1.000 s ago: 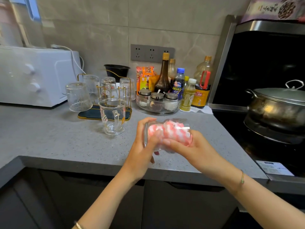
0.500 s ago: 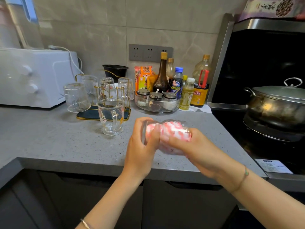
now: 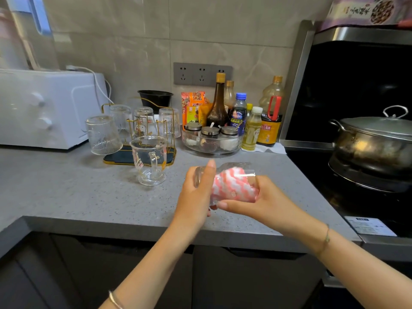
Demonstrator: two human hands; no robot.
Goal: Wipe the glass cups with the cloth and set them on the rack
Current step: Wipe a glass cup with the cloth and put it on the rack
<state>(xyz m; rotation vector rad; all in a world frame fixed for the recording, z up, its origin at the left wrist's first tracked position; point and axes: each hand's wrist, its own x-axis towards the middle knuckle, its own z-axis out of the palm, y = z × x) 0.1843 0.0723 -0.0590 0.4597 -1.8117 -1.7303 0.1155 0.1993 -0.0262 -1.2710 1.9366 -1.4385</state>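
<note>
Checking before the next step: where is the cup, and what have you got hold of?

I have the clear glass cup (image 3: 229,168) off the grey speckled counter (image 3: 66,192), held out in front of me. My left hand (image 3: 194,197) wraps its base end with the fingers curled round it. My right hand (image 3: 267,204) grips the mouth end and holds the pink-and-white striped cloth (image 3: 231,188), which is stuffed inside the glass.

So which way does it lie?

On its side. The long axis runs across me, base to my left and mouth to my right, tipped slightly.

And the rack?

The gold wire rack on its dark tray (image 3: 118,157) stands up and to the left, well apart from the cup and near the back of the counter. My left hand is the nearer one, and it already has the base. I judge that hand should carry the cup over once the cloth comes out on the right.

Anything in between?

A clear glass mug with a handle (image 3: 149,161) stands upright just in front of the rack, right on that line. I would have to lift the cup over it or go round it, and turn the cup from sideways to mouth-down.
</note>
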